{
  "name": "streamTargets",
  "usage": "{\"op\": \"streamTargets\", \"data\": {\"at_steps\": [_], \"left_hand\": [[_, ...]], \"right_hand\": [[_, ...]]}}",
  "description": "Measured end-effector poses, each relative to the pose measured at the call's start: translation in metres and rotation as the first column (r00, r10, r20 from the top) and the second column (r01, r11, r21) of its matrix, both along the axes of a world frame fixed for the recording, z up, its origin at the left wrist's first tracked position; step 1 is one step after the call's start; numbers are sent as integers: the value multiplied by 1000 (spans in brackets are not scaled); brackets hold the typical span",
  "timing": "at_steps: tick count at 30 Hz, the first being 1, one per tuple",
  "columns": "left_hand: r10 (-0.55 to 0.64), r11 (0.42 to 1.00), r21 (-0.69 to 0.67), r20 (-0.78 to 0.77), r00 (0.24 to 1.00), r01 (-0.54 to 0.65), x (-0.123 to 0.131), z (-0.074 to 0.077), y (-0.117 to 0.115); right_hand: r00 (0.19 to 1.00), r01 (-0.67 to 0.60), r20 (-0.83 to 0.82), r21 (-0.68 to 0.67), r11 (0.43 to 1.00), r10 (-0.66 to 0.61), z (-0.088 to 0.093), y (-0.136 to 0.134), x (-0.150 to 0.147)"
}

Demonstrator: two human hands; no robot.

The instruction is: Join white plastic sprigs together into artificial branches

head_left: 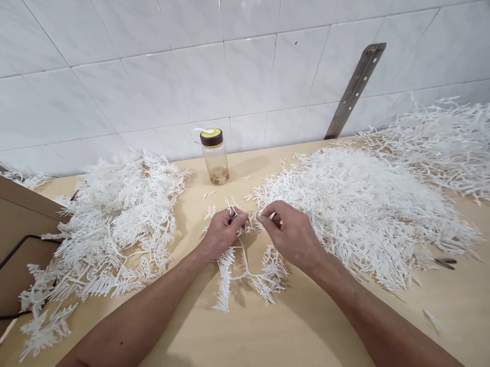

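Note:
My left hand [220, 232] is closed in a pinch on a white, coral-like plastic branch [247, 271]. Its stem and feathery side twigs hang below the fingers toward me, and a few tips poke out above them. Just to the right, my right hand [294, 235] has thumb and forefinger pressed together beside the upper twigs. Whatever is between those fingertips is too small to make out. Loose white bits [209, 195] lie on the table around the hands.
White branches are heaped at left [122, 216] and in a wider pile at right [361, 205]. A lidded bottle [216, 158] stands behind my hands. Dark-handled tool [445, 263] lies at the right pile's edge. A cardboard box [20, 211] borders the left; a metal bracket [354, 91] leans at the wall.

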State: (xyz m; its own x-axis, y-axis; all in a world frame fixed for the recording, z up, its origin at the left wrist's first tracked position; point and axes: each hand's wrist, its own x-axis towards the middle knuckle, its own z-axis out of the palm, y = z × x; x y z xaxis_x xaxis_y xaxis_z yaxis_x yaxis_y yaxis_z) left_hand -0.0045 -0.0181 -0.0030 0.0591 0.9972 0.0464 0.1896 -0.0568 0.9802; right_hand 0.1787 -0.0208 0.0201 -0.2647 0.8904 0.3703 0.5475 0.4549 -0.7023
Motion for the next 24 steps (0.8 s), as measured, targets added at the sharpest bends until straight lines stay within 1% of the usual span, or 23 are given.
{"op": "streamTargets", "data": {"at_steps": [1,3,5,6,7,8,10,12,14,17,20,24], "left_hand": [[-5,1000,-13,17,1000,5,0,0,-1],[-16,999,-29,36,999,17,-1,-1,-3],[-23,999,-40,42,999,25,-2,-3,-4],[-24,999,-45,44,999,26,-2,-3,-4],[-21,999,-47,47,999,23,-2,-3,-4],[-16,999,-51,52,999,19,-2,-2,-5],[-9,998,-59,69,998,13,-1,1,-6],[-18,997,-73,89,996,25,0,4,-7],[-26,996,-85,104,994,35,1,7,-8],[-23,995,-89,104,994,33,1,7,-8],[-19,996,-86,105,994,28,0,5,-7],[-15,996,-91,99,995,24,0,5,-6]], "right_hand": [[998,67,20,-15,998,-66,-1,6,6],[983,171,70,12,985,-172,-5,16,17],[966,231,105,67,971,-237,-7,21,23],[963,239,110,75,968,-247,-8,22,24],[965,231,110,58,971,-236,-7,21,23],[974,200,106,11,980,-200,-7,19,21],[995,72,77,-143,987,-61,-5,14,13],[995,-85,35,-269,959,98,-4,8,5],[981,-183,2,-307,934,193,-5,4,-1],[979,-202,-28,-304,931,203,-9,4,-4],[981,-193,-46,-309,931,188,-13,4,-3],[986,-169,-34,-298,939,166,-14,5,-3]]}}
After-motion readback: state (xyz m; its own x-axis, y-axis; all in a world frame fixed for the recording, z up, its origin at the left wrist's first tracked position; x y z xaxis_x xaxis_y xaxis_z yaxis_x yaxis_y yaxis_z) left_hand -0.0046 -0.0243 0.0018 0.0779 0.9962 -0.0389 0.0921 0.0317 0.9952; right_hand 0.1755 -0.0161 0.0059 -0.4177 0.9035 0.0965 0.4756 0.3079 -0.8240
